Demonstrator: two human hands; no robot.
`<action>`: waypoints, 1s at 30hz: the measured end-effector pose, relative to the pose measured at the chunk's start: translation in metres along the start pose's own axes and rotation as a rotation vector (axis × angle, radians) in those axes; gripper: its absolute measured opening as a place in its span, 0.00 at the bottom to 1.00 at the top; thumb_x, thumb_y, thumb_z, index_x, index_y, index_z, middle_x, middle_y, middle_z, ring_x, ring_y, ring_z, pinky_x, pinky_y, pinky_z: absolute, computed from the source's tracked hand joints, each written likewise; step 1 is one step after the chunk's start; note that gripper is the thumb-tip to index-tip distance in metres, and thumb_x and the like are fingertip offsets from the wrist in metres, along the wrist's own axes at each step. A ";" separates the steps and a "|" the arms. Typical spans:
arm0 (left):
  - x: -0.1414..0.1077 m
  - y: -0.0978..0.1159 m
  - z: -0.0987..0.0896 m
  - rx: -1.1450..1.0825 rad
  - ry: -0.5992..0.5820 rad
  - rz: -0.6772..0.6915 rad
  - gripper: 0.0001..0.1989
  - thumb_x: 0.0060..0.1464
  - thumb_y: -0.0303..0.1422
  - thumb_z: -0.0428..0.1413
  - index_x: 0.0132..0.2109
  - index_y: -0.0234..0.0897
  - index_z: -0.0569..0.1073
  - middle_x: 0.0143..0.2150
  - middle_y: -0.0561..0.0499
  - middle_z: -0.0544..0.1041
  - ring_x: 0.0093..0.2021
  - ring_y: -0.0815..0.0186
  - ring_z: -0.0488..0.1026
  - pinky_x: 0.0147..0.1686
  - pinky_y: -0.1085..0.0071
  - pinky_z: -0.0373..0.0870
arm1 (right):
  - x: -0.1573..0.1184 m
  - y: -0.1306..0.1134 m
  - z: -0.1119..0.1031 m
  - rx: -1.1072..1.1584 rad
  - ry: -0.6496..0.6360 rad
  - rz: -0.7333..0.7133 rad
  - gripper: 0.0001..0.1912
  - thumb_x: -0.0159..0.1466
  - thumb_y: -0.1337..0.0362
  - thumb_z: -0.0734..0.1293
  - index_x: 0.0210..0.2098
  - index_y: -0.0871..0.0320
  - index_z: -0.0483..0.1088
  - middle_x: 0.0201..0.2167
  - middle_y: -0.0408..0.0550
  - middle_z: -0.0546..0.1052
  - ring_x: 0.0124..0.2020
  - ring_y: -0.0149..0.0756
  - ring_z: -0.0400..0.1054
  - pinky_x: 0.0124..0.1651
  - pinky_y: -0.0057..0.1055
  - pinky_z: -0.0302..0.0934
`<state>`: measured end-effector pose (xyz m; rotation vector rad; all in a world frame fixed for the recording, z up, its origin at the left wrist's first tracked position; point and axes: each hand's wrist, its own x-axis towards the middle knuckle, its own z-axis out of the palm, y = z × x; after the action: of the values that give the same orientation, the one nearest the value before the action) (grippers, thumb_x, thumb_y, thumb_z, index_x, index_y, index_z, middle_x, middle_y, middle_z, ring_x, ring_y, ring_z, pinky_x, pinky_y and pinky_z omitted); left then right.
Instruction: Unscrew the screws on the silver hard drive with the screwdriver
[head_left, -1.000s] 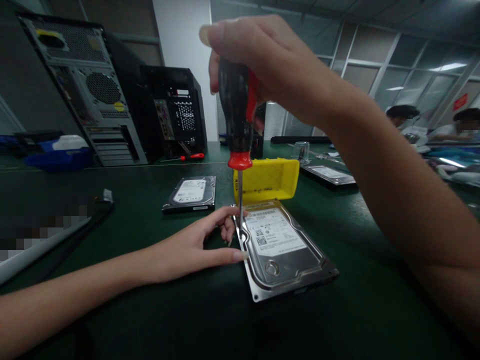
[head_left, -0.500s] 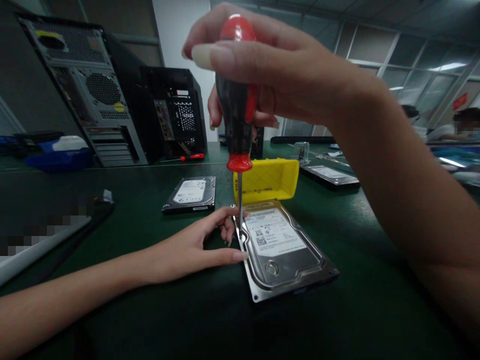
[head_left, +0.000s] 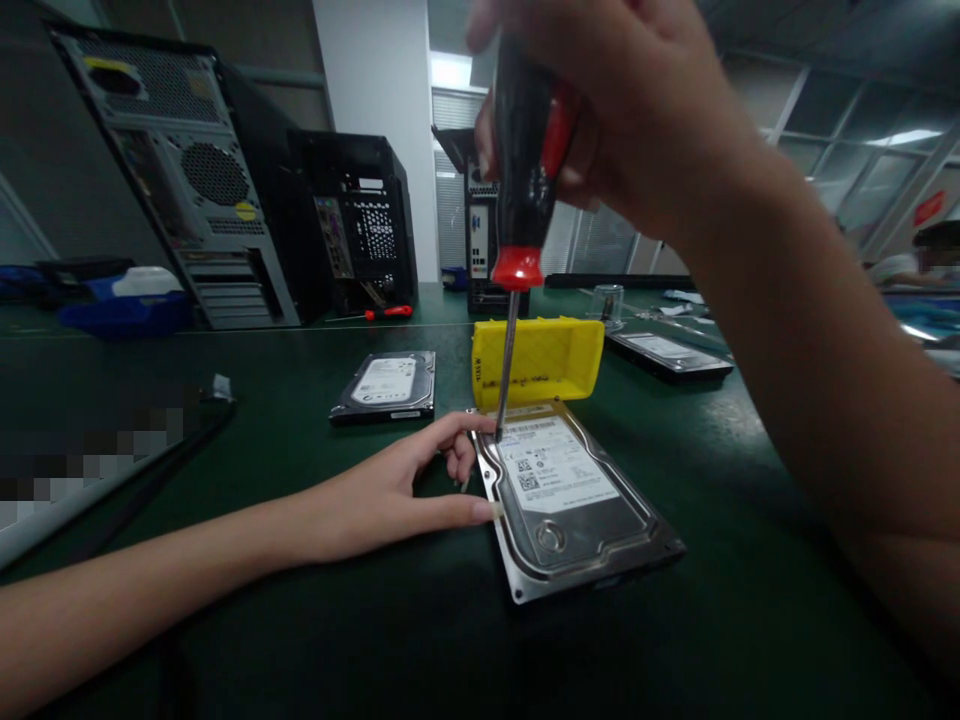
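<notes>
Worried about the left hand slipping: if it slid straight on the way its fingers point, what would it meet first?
The left hand already has its fingertips against the left edge of the hard drive, so it would push into that drive. The screwdriver shaft stands just beyond, probably next.

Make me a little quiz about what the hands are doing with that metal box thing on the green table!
1. True or false: the right hand grips a screwdriver with a black and red handle.
2. Where does the screwdriver tip touch the near hard drive? A) its far left corner B) its near right corner C) the round hub in its lid
3. Fill in the gap: the left hand rests against the drive's ____ edge.

Key:
1. True.
2. A. The tip meets the corner nearest the yellow box.
3. Left. The fingertips press the side of the drive on the green table.
</notes>
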<state>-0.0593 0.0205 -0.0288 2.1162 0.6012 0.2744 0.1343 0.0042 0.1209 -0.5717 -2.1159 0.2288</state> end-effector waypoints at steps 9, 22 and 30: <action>0.002 0.007 0.000 0.003 0.006 -0.021 0.29 0.55 0.43 0.58 0.59 0.44 0.57 0.42 0.54 0.65 0.51 0.59 0.63 0.53 0.62 0.61 | -0.001 0.012 0.006 0.001 -0.039 -0.079 0.13 0.65 0.63 0.54 0.39 0.70 0.60 0.31 0.39 0.64 0.27 0.11 0.64 0.22 0.05 0.55; 0.001 0.011 0.000 0.017 0.017 -0.041 0.30 0.55 0.43 0.58 0.60 0.43 0.57 0.51 0.51 0.66 0.55 0.56 0.62 0.53 0.62 0.62 | 0.000 0.012 0.011 0.044 -0.074 -0.075 0.11 0.66 0.65 0.55 0.38 0.71 0.60 0.26 0.39 0.63 0.25 0.11 0.61 0.23 0.05 0.55; 0.001 0.009 0.000 0.025 0.016 -0.022 0.29 0.55 0.43 0.58 0.60 0.44 0.58 0.49 0.51 0.67 0.55 0.55 0.62 0.52 0.61 0.62 | -0.002 0.006 0.012 -0.011 -0.124 -0.017 0.09 0.65 0.65 0.56 0.37 0.67 0.61 0.22 0.37 0.66 0.19 0.13 0.58 0.19 0.09 0.53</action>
<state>-0.0554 0.0167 -0.0214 2.1322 0.6395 0.2726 0.1269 0.0094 0.1104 -0.5579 -2.2424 0.2493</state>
